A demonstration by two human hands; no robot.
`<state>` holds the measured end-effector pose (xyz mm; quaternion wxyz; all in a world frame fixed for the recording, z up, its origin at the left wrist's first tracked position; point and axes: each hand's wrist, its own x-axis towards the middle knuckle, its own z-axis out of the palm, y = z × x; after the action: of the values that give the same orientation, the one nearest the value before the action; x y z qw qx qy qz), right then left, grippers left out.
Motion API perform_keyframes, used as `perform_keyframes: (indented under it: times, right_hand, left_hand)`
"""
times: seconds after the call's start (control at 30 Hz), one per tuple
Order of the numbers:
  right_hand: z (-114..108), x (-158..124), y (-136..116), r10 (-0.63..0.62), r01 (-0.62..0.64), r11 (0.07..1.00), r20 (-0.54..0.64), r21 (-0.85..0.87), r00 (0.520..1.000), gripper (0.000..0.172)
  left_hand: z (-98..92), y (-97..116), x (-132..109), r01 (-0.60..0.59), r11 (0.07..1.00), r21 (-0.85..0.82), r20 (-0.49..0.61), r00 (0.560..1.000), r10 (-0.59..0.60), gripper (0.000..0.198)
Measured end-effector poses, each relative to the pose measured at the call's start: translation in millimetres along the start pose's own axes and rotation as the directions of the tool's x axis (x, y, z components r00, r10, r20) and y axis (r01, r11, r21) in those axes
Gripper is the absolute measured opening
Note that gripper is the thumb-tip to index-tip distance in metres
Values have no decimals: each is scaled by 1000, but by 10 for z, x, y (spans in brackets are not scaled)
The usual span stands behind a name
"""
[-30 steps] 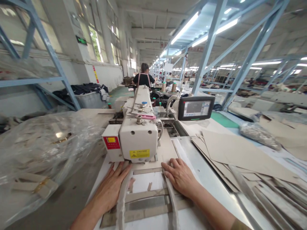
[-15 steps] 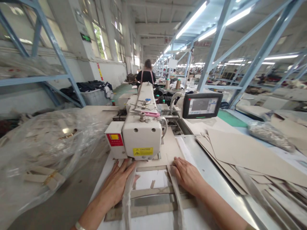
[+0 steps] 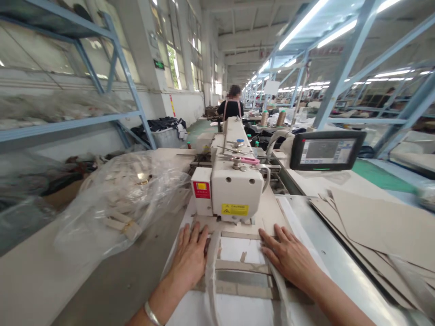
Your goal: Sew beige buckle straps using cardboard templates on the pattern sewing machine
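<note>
Under the head of a white sewing machine (image 3: pixel 238 185) lies a beige sheet (image 3: pixel 272 213), with a flat template frame (image 3: pixel 234 290) in front of it. Two pale straps (image 3: pixel 211 276) run over the frame toward me. My left hand (image 3: pixel 192 253) rests flat with fingers spread, beside the left strap. On the other side my right hand (image 3: pixel 288 253) lies palm down, fingers apart, touching the right part of the sheet and strap. Neither hand grips anything. The needle area is hidden behind the machine head.
A clear plastic bag (image 3: pixel 129 190) of beige pieces sits at the left. A control screen (image 3: pixel 328 151) stands at the right, behind a stack of beige sheets (image 3: pixel 374 226). Blue metal shelving (image 3: pixel 125 81) rises at the left. Farther back is a person (image 3: pixel 233 106).
The view has turned to the left, so the machine appears farther right. My left hand's fingers have spread, and my right hand's fingers have stretched out over the sheet.
</note>
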<state>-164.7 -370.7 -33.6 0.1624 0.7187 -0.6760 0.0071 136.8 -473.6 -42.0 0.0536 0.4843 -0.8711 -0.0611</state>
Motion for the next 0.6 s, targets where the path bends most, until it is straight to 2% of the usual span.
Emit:
perform_keyframes:
  times: [0.17,0.27,0.37,0.47,0.53,0.6]
  right_hand:
    - [192,-18,76,-80,78,997,-105,-25,991,48]
    - [225,-18,97,-96,89,994,-136,-55,986,48]
    - [205,-13,91,-84,77,995,-119,-61,989,48]
    - [176,1,79,-70,68,997,-80,-37,994,47]
    - [162,8,79,-83,83,997,-49,-7,995,48]
    - [150,6,87,-89,89,996,-28,17,996,49]
  left_hand:
    - [-128,128,-82,106,994,11,101,989,-106,65]
    - [-178,151,-83,124,992,-10,93,988,-122,63]
    - [-224,163,-73,116,993,-8,83,990,-115,66]
    - [-260,172,-49,108,994,22,124,986,-110,71]
    - [-263,166,-32,94,995,31,150,984,-98,70]
    - [-240,147,-21,68,998,18,130,989,-69,67]
